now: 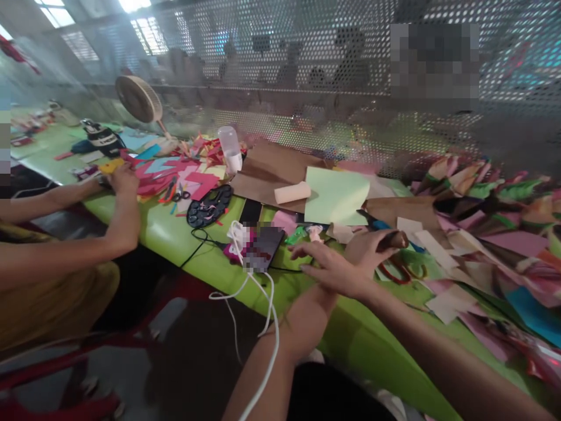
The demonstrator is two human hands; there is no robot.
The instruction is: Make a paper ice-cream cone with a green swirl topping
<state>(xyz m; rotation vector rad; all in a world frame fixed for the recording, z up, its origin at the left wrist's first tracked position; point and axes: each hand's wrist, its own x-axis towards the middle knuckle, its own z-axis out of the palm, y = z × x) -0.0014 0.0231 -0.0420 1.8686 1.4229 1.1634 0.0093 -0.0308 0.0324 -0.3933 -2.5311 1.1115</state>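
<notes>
My arms cross over the front of a green-covered table. My left hand [366,250] reaches right, beneath my right arm, its fingers closed around a short, dark brown, roll-shaped thing [397,238] whose exact kind I cannot make out. Over the left wrist, my right hand [331,266] points left with fingers stretched out, holding nothing visible. Nearest its fingertips are a dark phone-like device [269,245], partly blurred out, and a green plastic scrap [296,235]. Red loop handles [394,272] lie just below my left hand.
A white cable [272,316] hangs across my left forearm. Brown card [280,166], a pale green sheet [335,196] and a cream roll [292,192] lie ahead. Paper pieces [453,303] cover the right. Another person's hands [123,178] work at left, near a fan [138,99].
</notes>
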